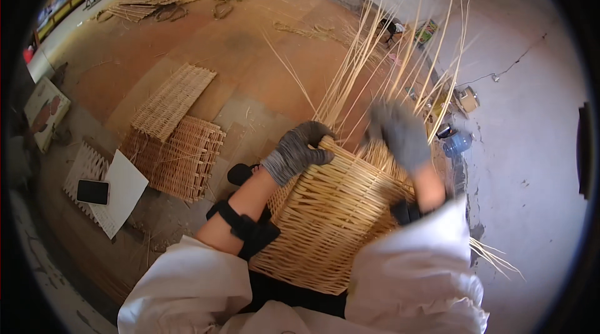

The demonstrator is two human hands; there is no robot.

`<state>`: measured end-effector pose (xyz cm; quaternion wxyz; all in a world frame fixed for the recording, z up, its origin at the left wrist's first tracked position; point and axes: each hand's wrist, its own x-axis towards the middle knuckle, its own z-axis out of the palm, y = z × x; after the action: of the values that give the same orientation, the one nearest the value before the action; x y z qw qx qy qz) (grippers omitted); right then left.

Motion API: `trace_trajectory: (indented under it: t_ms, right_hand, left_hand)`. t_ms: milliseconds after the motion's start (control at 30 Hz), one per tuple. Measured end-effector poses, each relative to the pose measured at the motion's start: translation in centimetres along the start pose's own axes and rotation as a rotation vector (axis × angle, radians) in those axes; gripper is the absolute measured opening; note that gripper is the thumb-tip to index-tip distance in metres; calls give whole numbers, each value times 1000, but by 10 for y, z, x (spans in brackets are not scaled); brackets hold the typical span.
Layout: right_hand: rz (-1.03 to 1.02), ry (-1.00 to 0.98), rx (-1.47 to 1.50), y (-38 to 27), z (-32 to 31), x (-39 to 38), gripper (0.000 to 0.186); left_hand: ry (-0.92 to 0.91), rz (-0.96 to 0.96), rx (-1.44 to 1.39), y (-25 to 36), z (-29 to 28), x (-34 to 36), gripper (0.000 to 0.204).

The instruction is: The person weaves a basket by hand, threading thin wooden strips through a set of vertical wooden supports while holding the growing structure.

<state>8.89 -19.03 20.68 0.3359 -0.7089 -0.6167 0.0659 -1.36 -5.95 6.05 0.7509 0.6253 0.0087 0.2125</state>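
A half-woven wicker basket (334,209) of pale strips leans on my lap, its long unwoven canes (350,78) fanning up and away from its far edge. My left hand (299,151), in a grey knit glove, is closed over that edge at the left corner, thumb on the near face and fingers over the far side. Over the right part of the edge, among the canes, is my right hand (400,134), also gloved. Motion blurs its fingers, so whether it grips a cane does not show.
Left of me lie woven panels (175,103), a white sheet (125,193) and a phone (93,191). More flat woven pieces (140,6) are stacked far left. Along the wall (525,146) at right stand a blue water jug (458,142) and a tin (467,99).
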Motion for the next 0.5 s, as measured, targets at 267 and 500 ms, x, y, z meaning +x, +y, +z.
trace_trajectory:
  t_ms: [267,500]
  right_hand:
    - [346,792,1207,48,24,-98,24]
    - [352,586,-220,79,-18,-62,37]
  left_hand:
    - [87,372,1118,53,62,-26,50]
    - [-79,39,1560,51,132,9,64]
